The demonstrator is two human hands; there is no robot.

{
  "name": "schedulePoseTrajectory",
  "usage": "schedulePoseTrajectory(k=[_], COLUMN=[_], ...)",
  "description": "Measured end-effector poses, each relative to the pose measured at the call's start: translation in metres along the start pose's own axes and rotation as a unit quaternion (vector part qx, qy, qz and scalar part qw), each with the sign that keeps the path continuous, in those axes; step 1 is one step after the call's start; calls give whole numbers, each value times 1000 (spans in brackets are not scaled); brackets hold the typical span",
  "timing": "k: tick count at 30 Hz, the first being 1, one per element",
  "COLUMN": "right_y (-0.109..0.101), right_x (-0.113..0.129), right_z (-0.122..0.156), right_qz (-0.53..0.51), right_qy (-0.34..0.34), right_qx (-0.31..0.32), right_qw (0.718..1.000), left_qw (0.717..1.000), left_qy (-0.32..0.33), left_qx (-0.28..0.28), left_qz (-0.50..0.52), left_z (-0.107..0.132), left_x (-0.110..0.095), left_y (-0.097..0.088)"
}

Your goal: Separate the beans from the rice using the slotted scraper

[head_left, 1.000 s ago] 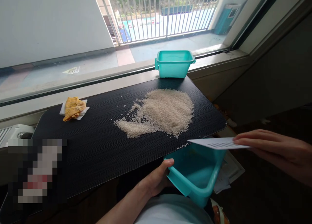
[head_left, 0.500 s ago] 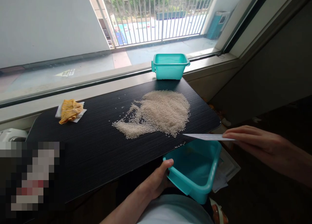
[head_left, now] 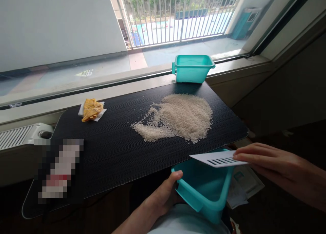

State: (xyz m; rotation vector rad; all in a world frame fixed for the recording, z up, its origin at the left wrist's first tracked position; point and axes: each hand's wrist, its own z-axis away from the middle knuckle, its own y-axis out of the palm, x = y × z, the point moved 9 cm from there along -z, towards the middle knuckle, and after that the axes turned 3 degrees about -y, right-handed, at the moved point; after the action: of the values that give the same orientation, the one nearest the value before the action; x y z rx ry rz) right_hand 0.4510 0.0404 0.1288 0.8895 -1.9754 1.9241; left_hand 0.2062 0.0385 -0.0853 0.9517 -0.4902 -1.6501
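Observation:
My left hand [head_left: 166,191] grips the near left rim of a turquoise plastic bin [head_left: 203,200], which is below the table's front edge. Its thumb lies over the rim and the other fingers are hidden. Pinched in my right hand [head_left: 270,162] is a flat white slotted plastic piece [head_left: 202,157], tilted above the bin's mouth. A heap of white rice [head_left: 187,115] covers the right part of the black table [head_left: 109,156], with a smaller mound and stray grains on its left.
Another turquoise bin [head_left: 192,72] stands at the table's back corner by the window. A crumpled yellow cloth [head_left: 91,110] rests on white paper at the left. A blurred-out item [head_left: 61,169] lies near the front left. Papers [head_left: 244,186] are below on the right.
The white slotted piece has moved from the table edge down over the bin and turned to show its slots. Loose grains at the edge are gone. The view has shifted left.

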Motion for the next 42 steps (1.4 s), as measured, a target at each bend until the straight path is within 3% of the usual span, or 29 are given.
schedulePoseTrajectory(k=[7,14,22,27,35,42], right_y=[-11,-2,-3,-10,-1,-17], right_x=[-1,8,-16,-12,-7,-18], right_z=[-11,-20,-16,-20,8,20], right_qz=[39,31,8,10,12,55], right_qy=[1,-24,33,16,-19,-13], right_qx=[-77,-67,-47,-88,-22,-49], right_qw=[996,997,998,996,1000,997], left_qw=[1000,1000,1000,1000,1000,1000], left_qy=[-12,-24,0,3,3,15], left_qx=[-13,9,-3,-14,-4,7], left_qz=[-6,-10,4,8,3,2], left_z=[1,-1,-4,-5,-9,-10], left_x=[-3,0,-3,-2,1,-2], left_y=[6,11,12,7,6,11])
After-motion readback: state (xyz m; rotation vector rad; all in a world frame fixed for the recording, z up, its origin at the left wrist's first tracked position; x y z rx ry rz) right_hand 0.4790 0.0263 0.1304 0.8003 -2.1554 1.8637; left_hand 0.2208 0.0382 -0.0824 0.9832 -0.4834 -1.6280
